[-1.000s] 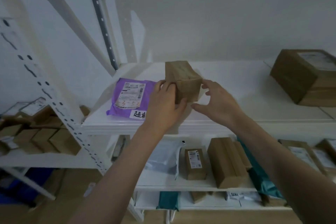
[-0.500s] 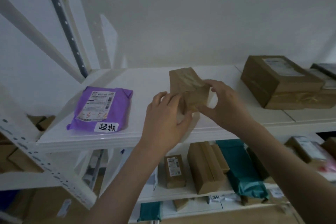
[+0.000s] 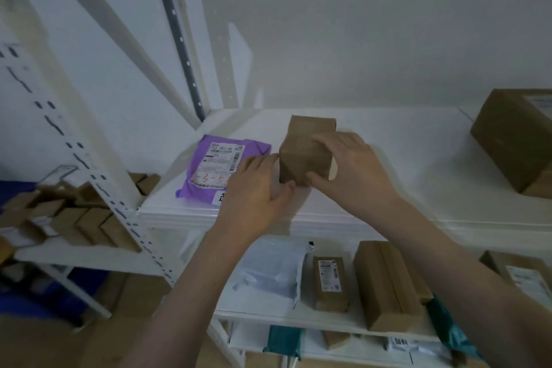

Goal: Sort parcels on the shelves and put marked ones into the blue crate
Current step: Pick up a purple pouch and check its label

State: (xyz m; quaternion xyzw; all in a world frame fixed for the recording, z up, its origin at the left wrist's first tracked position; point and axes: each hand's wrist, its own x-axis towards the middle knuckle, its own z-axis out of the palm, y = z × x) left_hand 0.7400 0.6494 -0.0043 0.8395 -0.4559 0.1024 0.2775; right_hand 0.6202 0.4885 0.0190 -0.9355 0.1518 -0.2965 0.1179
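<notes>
Both hands share the grip on one small brown parcel (image 3: 304,155) at the middle of the frame: the right hand (image 3: 352,172) wraps over its top and right side with the thumb curled under the near lower corner, while the left hand (image 3: 257,188) holds its lower left edge, fingers bent round that corner. That parcel stands on end on the white shelf (image 3: 388,140), its long axis running up and slightly away toward the wall, so it lies directly between the two hands, with the right hand carrying more of it. It is plain kraft cardboard with faint tape seams; the faces turned this way show no label or mark, and the far faces are hidden. I judge the coming move to be a turn that brings another face into sight. Just left of the left hand, flat on the same shelf, lies a purple mailer (image 3: 224,167) with a printed label, red handwriting and a white tag.
</notes>
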